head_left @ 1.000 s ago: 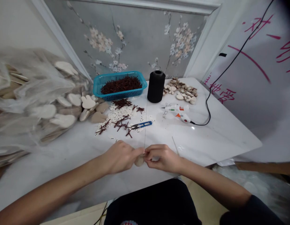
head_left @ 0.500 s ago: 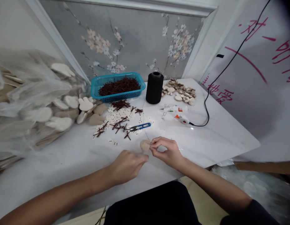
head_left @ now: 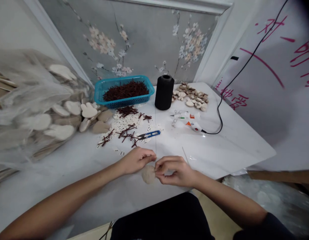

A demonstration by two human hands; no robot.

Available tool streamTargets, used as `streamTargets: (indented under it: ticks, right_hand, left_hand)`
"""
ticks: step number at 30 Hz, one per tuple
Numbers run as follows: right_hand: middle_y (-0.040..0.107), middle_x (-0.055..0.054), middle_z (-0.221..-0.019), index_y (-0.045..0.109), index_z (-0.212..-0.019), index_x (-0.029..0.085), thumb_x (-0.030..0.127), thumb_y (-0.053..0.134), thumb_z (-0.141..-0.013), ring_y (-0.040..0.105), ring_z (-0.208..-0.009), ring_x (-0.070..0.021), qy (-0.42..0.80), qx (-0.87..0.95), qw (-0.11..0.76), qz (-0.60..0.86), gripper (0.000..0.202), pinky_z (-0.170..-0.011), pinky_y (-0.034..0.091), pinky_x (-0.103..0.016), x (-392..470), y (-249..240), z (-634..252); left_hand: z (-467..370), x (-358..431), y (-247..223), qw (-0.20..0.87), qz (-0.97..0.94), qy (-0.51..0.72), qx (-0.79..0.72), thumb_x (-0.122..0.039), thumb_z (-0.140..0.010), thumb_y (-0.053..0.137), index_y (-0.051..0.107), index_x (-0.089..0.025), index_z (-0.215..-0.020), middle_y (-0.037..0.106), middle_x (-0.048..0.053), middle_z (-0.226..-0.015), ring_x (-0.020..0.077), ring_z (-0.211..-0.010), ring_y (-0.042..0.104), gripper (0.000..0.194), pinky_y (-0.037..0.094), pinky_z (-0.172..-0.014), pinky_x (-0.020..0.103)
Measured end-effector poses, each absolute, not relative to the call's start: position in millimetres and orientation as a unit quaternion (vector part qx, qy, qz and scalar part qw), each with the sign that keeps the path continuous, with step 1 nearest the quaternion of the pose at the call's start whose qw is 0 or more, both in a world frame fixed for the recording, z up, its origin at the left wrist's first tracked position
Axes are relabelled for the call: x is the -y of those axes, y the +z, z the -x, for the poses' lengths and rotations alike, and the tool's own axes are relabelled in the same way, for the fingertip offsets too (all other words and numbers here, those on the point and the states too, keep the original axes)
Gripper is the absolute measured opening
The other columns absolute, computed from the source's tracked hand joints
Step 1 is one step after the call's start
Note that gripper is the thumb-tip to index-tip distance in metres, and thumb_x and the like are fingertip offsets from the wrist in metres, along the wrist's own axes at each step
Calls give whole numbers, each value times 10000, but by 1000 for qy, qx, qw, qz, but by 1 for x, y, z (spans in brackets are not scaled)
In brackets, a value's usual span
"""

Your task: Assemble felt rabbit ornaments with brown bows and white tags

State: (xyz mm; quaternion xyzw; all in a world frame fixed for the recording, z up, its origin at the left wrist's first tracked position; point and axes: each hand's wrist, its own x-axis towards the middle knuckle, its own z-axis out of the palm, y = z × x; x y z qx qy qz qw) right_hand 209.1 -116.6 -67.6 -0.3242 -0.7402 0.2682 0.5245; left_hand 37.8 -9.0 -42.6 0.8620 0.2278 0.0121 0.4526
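Here's the small beige piece (head_left: 148, 175), rounded and a little blurred, right at the near side of the white table (head_left: 224, 150), and the right hand (head_left: 176, 171) has it by the edge, thumb and fingertips pinched tight. Just beside it, the left hand (head_left: 137, 160) brings thumb and forefinger close together at the dark thread (head_left: 155, 143); whether they grip it, I can't tell. That thread runs back toward the black spool (head_left: 164, 93), so I'd judge it uncut, with the blue snips (head_left: 152, 134) lying free. No bow or label shows on this piece, so it looks unfinished to me. Beyond, loose brown bows (head_left: 126, 134) lie among white slips (head_left: 123, 122), more filling the blue basket (head_left: 132, 101). Far right, a heap of small pieces (head_left: 195, 98), some with little labels, looks further along; the glue gun (head_left: 194, 126) lies nearer. And on the left, plenty waiting: a clear bag (head_left: 24, 100) bulging with plain pieces (head_left: 89, 110).
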Motion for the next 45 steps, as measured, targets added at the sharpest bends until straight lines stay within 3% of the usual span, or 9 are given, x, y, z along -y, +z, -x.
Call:
streamTargets:
  ticks: [3,6,12,16,29,33,36,39,45]
  right_hand:
    - [672,-68,-829,605,-762,173,141,651,-783,651,-733,-128,275,687,567,362,60,-680,542,-235,115,-68,-211]
    - [670,-48,-811,638,-827,185,145,647,-789,642,-736,-138,287,623,588,429,56,-662,535,-258,109,-71,-214]
    - [651,-52,-880,709,-866,208,143,611,-816,643,-787,-140,240,656,536,473,128,-673,540,-254,104,-86,-216]
    - [637,-69,-928,725,-909,199,131,594,-823,647,-798,-136,240,699,492,461,171,-714,549,-253,109,-91,-214]
    - [630,-66,-902,717,-862,180,178,638,-822,630,-808,-146,340,698,455,436,88,-736,525,-266,118,-87,-211]
    - [624,-66,-927,706,-858,190,201,617,-854,624,-841,-151,368,714,428,415,89,-766,529,-280,120,-87,-211]
    - [617,-72,-958,697,-870,184,189,595,-870,620,-899,-158,375,734,399,402,103,-819,526,-295,121,-86,-215]
    - [604,-80,-993,692,-881,178,178,576,-881,614,-930,-157,373,741,384,405,116,-842,522,-300,124,-86,-220]
    - [613,-83,-1002,693,-870,192,173,599,-864,566,-988,-190,287,753,388,448,96,-894,492,-371,133,-90,-225]
  left_hand:
    - [-37,16,-57,494,-839,20,-225,-258,-831,499,567,-131,-648,489,-33,-563,88,-533,433,232,303,-490,181]
    - [-33,28,-64,438,-865,71,-232,-232,-858,469,516,-140,-594,407,-50,-493,69,-452,369,283,265,-448,186]
    - [-25,36,-67,197,-941,251,-111,-115,-882,438,601,-130,-815,506,-44,-479,86,-399,457,177,334,-447,213]
    - [-24,35,-71,158,-941,289,-82,-86,-874,448,581,-132,-835,583,-21,-533,99,-420,519,146,374,-446,217]
    - [-26,40,-66,208,-942,258,-55,-136,-901,415,531,-172,-787,556,-15,-567,119,-504,491,167,388,-503,245]
    - [-30,32,-59,251,-943,202,-81,-207,-930,382,540,-176,-932,637,63,-883,189,-841,560,160,454,-777,326]
    - [-33,23,-61,284,-946,136,-79,-209,-935,357,490,-174,-1095,594,103,-1065,220,-992,530,212,414,-905,383]
    - [-33,16,-65,289,-949,93,-86,-181,-924,355,493,-169,-1027,583,98,-1006,221,-955,519,172,405,-878,370]
    - [-32,13,-67,198,-975,87,-56,-329,-931,446,562,-184,-879,614,49,-835,218,-861,492,193,345,-822,358]
